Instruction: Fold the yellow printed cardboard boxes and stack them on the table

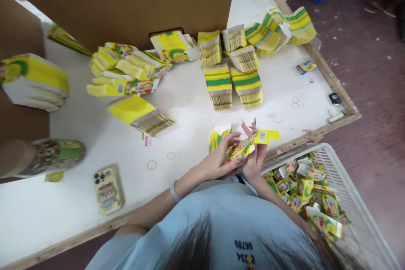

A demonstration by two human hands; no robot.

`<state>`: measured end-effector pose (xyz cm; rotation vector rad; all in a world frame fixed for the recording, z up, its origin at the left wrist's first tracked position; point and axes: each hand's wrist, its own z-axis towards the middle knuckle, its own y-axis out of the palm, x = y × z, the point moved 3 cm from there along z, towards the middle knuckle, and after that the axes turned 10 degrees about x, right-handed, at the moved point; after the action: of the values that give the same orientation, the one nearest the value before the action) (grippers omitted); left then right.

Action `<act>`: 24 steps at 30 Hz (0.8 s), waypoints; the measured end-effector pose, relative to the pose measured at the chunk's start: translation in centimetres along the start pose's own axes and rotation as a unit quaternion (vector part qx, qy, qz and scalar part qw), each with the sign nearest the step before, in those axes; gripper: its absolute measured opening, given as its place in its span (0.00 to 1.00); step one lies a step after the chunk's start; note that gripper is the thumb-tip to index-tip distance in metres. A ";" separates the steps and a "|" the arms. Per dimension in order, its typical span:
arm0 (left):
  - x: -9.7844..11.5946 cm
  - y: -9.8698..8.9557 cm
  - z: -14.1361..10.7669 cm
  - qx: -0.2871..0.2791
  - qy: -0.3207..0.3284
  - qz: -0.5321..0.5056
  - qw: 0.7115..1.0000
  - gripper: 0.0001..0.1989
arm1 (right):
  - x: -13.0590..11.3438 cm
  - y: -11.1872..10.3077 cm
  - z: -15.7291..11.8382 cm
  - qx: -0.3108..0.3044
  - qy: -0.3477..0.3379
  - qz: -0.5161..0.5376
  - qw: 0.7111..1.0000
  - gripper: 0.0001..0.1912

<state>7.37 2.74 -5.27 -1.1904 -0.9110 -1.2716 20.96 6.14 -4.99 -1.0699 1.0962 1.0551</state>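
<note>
Close to my body at the table's front edge, my left hand [221, 154] and my right hand [254, 161] both grip one small yellow printed carton [243, 147]. A yellow flap with a barcode sticks out from it to the right. The left fingers lie over the carton's top and side; the right hand supports it from beneath, some fingers pointing up behind it. Just beyond my left hand lies a stack of yellow-green flat cartons [219, 135], partly covered by the hand. Bundles of flat cartons [219, 81] stand farther back.
A white plastic basket [357, 202] of folded cartons stands at right, below the table. More carton bundles [126, 67] lie at the left. A phone [108, 190], a jar [60, 154], rubber bands [152, 165] and a small blue box [306, 67] are on the table. Large cardboard [126, 0] rises behind.
</note>
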 end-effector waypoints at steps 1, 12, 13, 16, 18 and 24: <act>0.1 0.2 -0.1 -0.022 -0.018 -0.025 0.999 0.37 | -0.2 0.0 -0.1 -0.004 0.003 0.004 1.000 0.28; -0.5 0.4 -0.8 0.008 -0.066 -0.079 0.995 0.32 | -0.3 -1.0 0.4 -0.065 0.048 -0.015 0.997 0.22; -0.7 0.4 -0.9 0.015 -0.077 -0.069 0.995 0.31 | -0.2 -1.2 0.4 -0.062 0.046 -0.033 0.996 0.22; -1.0 0.5 -1.2 0.031 -0.112 -0.052 0.992 0.31 | -0.1 -1.3 0.1 -0.053 0.047 -0.055 0.996 0.22; -0.8 0.4 -1.3 0.039 -0.128 -0.047 0.990 0.31 | 0.1 -1.2 0.0 -0.056 0.063 -0.047 0.995 0.22; -0.8 0.6 -1.9 0.061 -0.179 -0.046 0.981 0.30 | 0.5 -1.1 -0.4 -0.029 0.107 -0.010 0.994 0.20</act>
<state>7.64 1.01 -6.54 -1.3146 -1.3020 -1.0720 22.04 5.58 -5.36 -1.2604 1.2280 0.9775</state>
